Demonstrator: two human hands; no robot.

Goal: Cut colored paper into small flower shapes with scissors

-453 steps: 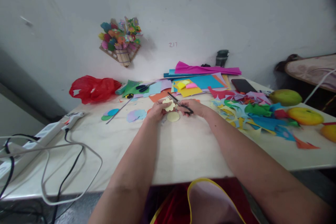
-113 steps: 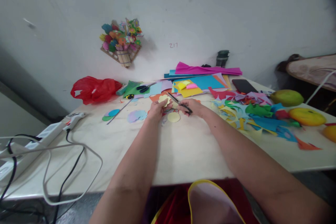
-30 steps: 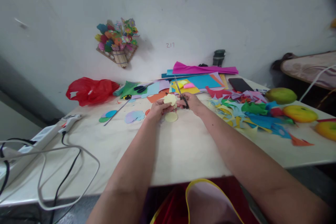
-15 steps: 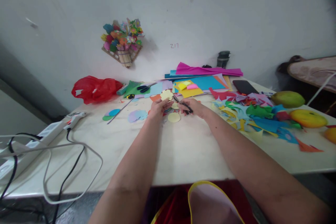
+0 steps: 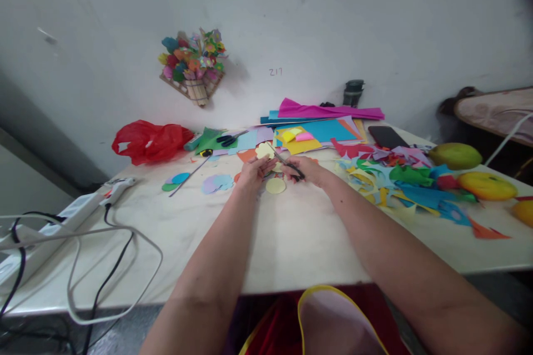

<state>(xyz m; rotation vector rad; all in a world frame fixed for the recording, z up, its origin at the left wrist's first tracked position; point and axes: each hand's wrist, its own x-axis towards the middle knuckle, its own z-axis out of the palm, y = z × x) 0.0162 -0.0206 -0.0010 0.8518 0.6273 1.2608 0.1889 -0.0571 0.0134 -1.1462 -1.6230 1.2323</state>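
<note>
My left hand pinches a pale yellow scalloped paper piece above the middle of the table. In my right hand are black-handled scissors, their blades pointing up and left against the edge of the paper piece. A pale yellow paper circle lies on the table just below the hands. Another pale piece shows between the hands, partly hidden by the fingers. Left of my left hand lie lilac and light blue scalloped pieces.
A red plastic bag, dark scissors and stacked coloured sheets stand behind. Paper scraps, a phone and mangoes lie right. At left are a power strip and cables.
The scissor blades have swung more upright at the paper piece's right edge. Both hands stay in nearly the same place, and the view has shifted very slightly.
</note>
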